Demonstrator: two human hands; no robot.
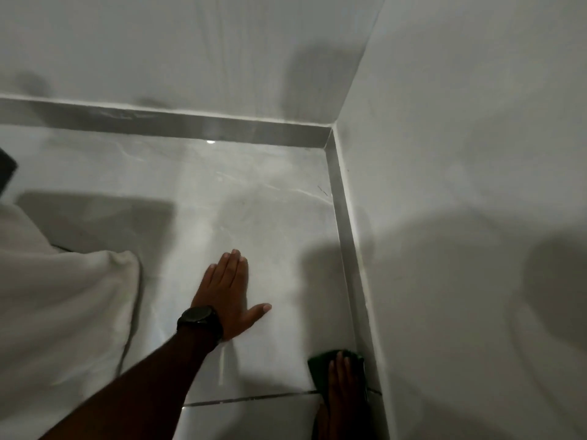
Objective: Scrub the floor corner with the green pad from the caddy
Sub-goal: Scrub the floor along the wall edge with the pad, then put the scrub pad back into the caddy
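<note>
My right hand [344, 395] lies flat on the green pad [319, 360] at the bottom right, pressing it onto the glossy grey floor tile right beside the skirting of the right wall. Only the pad's upper edge shows past my fingers. My left hand [230, 290], with a black watch on its wrist, rests palm down on the tile, fingers together and thumb out, holding nothing. The floor corner [330, 134] where the two walls meet is farther away, up and right of both hands. No caddy is in view.
A pale cloth or garment [63, 296] covers the floor at the left. A dark object [6, 169] pokes in at the left edge. A grout line [254, 398] crosses the tile between my hands. White walls [460, 185] close the back and right.
</note>
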